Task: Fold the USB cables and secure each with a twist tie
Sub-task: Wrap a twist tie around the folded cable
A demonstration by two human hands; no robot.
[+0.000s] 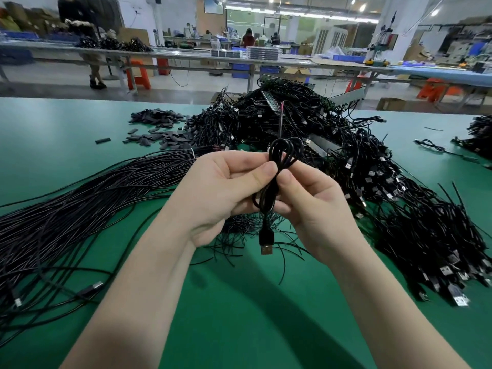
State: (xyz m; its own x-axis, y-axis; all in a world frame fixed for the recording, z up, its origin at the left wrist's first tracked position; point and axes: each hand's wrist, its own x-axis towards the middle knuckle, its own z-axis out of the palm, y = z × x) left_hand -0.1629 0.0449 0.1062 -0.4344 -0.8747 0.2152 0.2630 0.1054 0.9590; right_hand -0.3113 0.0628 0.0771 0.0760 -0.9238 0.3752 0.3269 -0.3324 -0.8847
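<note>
Together, left hand and right hand pinched the folded USB cable above the green table, plug dangling below.

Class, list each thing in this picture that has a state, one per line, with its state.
Folded cable: looped, pinched by both hands, no tie seen.
USB plug: hanging free below.
Left hand: gripping the cable.
Right hand: gripping the cable.
Straight cables: unfolded, lying on the table.
Cable pile: heaped, tangled.
</note>
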